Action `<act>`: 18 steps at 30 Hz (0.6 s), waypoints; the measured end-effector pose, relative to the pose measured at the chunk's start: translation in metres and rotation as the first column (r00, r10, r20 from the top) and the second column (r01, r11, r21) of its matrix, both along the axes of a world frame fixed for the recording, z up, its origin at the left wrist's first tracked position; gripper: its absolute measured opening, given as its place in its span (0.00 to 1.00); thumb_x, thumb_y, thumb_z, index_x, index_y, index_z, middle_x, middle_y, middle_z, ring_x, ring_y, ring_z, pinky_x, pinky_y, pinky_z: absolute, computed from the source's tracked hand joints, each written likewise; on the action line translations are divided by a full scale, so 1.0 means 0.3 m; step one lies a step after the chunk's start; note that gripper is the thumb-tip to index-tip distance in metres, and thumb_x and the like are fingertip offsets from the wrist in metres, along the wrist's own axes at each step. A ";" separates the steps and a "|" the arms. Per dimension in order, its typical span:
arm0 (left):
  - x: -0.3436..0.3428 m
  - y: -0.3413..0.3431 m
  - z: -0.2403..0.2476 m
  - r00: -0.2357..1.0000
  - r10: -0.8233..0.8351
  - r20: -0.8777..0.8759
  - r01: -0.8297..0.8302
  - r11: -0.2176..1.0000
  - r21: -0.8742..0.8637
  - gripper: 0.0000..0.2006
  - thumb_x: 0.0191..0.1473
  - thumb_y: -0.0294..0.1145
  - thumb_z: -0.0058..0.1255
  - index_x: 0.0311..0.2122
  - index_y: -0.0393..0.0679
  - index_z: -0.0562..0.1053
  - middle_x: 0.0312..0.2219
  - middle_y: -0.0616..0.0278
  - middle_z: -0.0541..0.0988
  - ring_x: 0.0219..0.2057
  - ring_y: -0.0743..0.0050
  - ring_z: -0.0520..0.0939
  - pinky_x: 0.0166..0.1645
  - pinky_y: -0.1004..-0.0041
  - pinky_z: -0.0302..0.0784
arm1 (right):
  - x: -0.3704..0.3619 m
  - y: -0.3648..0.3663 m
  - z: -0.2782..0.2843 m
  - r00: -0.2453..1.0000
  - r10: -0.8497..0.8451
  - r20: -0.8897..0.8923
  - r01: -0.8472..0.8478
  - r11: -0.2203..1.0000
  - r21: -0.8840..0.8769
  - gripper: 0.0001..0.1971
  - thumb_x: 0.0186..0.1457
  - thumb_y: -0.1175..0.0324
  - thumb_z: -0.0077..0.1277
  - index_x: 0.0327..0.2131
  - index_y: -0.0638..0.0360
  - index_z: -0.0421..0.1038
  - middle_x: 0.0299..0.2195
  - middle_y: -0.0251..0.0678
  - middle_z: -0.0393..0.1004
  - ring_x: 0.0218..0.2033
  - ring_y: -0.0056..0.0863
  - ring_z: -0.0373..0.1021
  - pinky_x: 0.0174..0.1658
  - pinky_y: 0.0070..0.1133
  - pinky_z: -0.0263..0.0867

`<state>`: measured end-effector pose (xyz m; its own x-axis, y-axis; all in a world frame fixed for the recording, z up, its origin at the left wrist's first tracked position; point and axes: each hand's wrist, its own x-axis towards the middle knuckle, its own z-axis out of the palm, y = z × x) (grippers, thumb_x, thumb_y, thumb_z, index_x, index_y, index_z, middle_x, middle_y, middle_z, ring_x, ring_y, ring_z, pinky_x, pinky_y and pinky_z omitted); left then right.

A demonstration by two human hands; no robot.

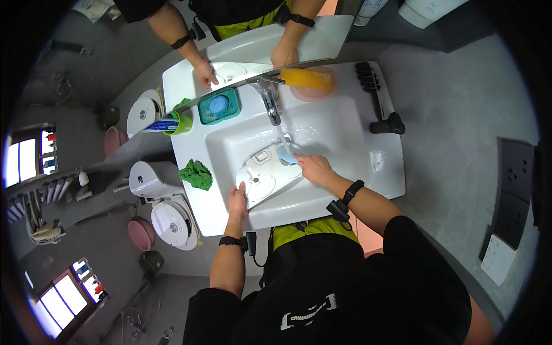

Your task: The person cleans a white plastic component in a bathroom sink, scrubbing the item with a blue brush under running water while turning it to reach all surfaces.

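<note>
A white plastic panel (265,185), rounded at one end with slots and small holes, lies tilted in the white sink (339,190). My left hand (237,199) grips its near left edge, thumb on top. My right hand (316,169) is closed on a small light-blue piece (286,154), perhaps a scrubber, pressed on the panel's far right end. Its exact kind is partly hidden by my fingers. Water runs from the chrome faucet (270,106) onto that end.
A teal soap dish (205,117) holding blue soap (218,104), a green cup (182,124) and a crumpled green cloth (196,175) stand left of the basin. Behind are an orange-yellow item (307,78) on a pink dish and the mirror (322,40). A black hairbrush (368,77) and black-handled tool (388,124) lie right.
</note>
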<state>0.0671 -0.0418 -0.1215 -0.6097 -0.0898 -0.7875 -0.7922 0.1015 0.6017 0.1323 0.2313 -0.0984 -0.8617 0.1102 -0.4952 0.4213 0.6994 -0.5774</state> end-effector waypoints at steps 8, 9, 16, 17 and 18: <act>-0.003 0.034 0.040 0.998 -0.038 -0.048 0.035 0.998 -0.053 0.13 0.47 0.37 0.47 0.34 0.39 0.63 0.23 0.63 0.69 0.23 0.76 0.69 0.26 0.76 0.66 | -0.072 0.021 -0.042 0.981 -0.182 -0.065 0.185 0.982 0.047 0.17 0.50 0.66 0.37 0.45 0.46 0.62 0.26 0.46 0.70 0.29 0.42 0.67 0.32 0.32 0.62; -0.007 0.038 0.042 0.998 -0.041 -0.041 0.039 0.998 -0.053 0.13 0.47 0.37 0.47 0.34 0.39 0.64 0.23 0.63 0.69 0.23 0.76 0.69 0.26 0.75 0.66 | -0.070 0.006 -0.049 0.977 -0.195 -0.089 0.199 0.980 0.030 0.16 0.50 0.65 0.37 0.45 0.46 0.62 0.26 0.47 0.69 0.29 0.44 0.66 0.32 0.32 0.62; 0.006 -0.014 -0.008 0.997 -0.071 -0.028 0.071 0.997 -0.007 0.13 0.47 0.37 0.47 0.33 0.38 0.64 0.23 0.63 0.69 0.22 0.77 0.68 0.26 0.76 0.66 | -0.073 0.010 -0.096 0.988 -0.156 -0.013 0.157 0.986 0.056 0.16 0.50 0.67 0.36 0.44 0.49 0.62 0.27 0.46 0.70 0.29 0.42 0.67 0.34 0.32 0.62; 0.006 0.005 -0.008 0.994 -0.104 -0.032 0.103 0.994 -0.022 0.13 0.47 0.37 0.47 0.33 0.38 0.64 0.23 0.63 0.70 0.22 0.77 0.68 0.26 0.76 0.66 | -0.074 0.030 -0.094 0.981 -0.196 -0.007 0.196 0.979 0.056 0.16 0.50 0.67 0.35 0.45 0.49 0.62 0.28 0.46 0.70 0.29 0.41 0.67 0.35 0.32 0.63; 0.007 0.018 -0.004 0.992 -0.117 -0.035 0.116 0.993 -0.028 0.14 0.47 0.37 0.47 0.33 0.38 0.64 0.22 0.63 0.70 0.22 0.77 0.68 0.25 0.76 0.66 | -0.071 0.012 -0.092 0.993 -0.115 -0.018 0.116 0.991 0.063 0.16 0.50 0.67 0.35 0.44 0.49 0.63 0.28 0.46 0.70 0.29 0.41 0.67 0.35 0.31 0.63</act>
